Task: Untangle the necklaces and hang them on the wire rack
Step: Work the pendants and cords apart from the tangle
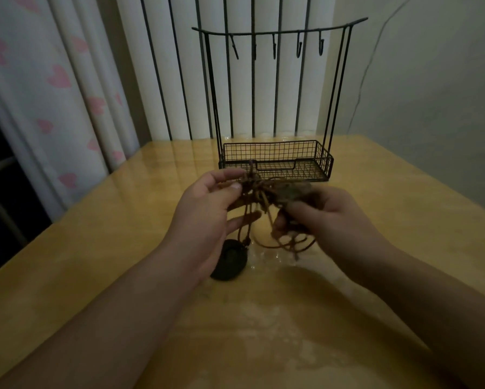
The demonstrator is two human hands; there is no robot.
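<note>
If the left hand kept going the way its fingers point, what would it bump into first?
Probably the tangled cords it already pinches, then the right hand just beyond. Depth is hard to judge.

Both hands hold a tangle of brown cord necklaces (259, 196) above a yellow wooden table (390, 220). The left hand (207, 217) pinches cords at the knot; the right hand (328, 220) grips the other side, loops dangling below. A dark round pendant (230, 262) rests on the table. Behind stands a black wire rack (276, 161) with hooks (298, 47) along its top bar
</note>
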